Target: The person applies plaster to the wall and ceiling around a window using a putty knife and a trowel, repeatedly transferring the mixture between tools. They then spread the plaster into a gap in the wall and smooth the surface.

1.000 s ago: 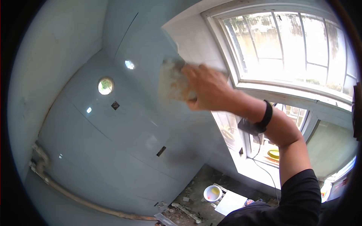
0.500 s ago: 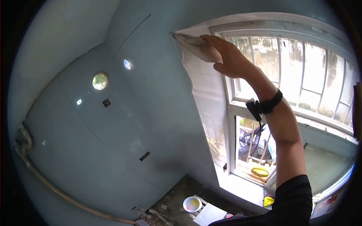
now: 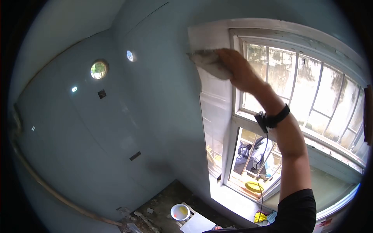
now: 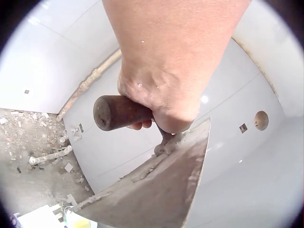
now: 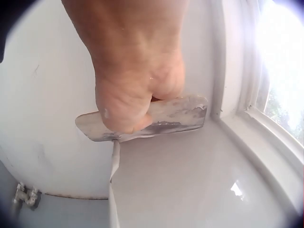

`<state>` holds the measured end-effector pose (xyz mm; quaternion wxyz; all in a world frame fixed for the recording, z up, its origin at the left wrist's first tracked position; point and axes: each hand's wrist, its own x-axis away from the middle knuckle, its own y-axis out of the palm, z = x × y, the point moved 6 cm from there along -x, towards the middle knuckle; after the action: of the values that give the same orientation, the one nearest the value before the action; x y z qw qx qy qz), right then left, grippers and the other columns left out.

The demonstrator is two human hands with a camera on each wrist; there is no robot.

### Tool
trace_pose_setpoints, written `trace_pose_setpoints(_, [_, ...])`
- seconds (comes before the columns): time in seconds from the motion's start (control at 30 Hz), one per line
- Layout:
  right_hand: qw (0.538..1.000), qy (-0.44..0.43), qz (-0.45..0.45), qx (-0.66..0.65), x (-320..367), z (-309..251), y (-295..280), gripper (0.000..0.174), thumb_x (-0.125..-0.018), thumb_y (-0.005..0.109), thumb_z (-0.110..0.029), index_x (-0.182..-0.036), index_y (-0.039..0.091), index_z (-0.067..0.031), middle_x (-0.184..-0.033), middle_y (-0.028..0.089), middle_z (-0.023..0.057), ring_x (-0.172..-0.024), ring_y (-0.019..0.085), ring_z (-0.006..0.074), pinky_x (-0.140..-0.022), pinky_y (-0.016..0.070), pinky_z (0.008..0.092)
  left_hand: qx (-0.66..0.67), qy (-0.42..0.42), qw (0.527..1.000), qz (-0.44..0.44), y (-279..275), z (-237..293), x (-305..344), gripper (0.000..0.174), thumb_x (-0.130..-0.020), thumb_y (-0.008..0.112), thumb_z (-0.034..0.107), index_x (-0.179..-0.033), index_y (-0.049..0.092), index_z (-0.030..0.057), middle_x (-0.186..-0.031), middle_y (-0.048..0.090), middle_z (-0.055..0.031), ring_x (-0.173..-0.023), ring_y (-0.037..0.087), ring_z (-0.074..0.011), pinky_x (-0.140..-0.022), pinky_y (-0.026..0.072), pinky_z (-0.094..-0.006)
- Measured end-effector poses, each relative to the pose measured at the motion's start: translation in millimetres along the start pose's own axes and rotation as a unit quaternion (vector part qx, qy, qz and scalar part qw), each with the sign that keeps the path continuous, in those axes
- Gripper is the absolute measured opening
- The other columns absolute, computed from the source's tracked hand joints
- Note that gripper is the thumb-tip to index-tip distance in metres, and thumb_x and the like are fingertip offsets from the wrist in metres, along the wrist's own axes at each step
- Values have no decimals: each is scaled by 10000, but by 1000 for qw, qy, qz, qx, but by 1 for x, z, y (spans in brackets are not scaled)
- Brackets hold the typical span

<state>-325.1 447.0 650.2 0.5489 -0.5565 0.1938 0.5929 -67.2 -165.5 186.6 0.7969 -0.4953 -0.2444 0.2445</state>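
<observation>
Pale wall behind, the left hand grips a trowel handle — the right hand, a scraper near the window.

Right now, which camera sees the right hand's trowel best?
The right wrist view: the plastering trowel is close up, poking out on both sides of the right hand. The head view shows it small and blurry. The left wrist view shows the left hand with a brown-handled tool, not that trowel.

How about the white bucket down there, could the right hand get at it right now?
Probably not: the right hand is raised beside the window, gripping a flat blade, and the bucket sits far below. The hand would likely need freeing and lowering first.
</observation>
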Motion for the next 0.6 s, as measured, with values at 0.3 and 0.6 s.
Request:
trace_pose_setpoints(0.3, [996,67,-33,-55,70,-47,21,645,-736,630,116,-1361,491,39,-1292,538,218,-1231,498,397,-1068,430,459,260,129,956,44,59,-17,-72,409,-998,459,130,-1346,499,-80,-1249,593,-253,-1094,591,-343,-955,481,-401])
trace_pose_setpoints(0.6, [944,183,-90,-260,143,-80,39,726,-769,629,8,-1456,395,7,-1261,519,248,-1178,523,399,-1022,449,447,345,166,923,15,86,-48,-97,386,-1077,352,275,-1127,568,-40,-1085,617,-93,-985,542,-191,-938,442,-317])
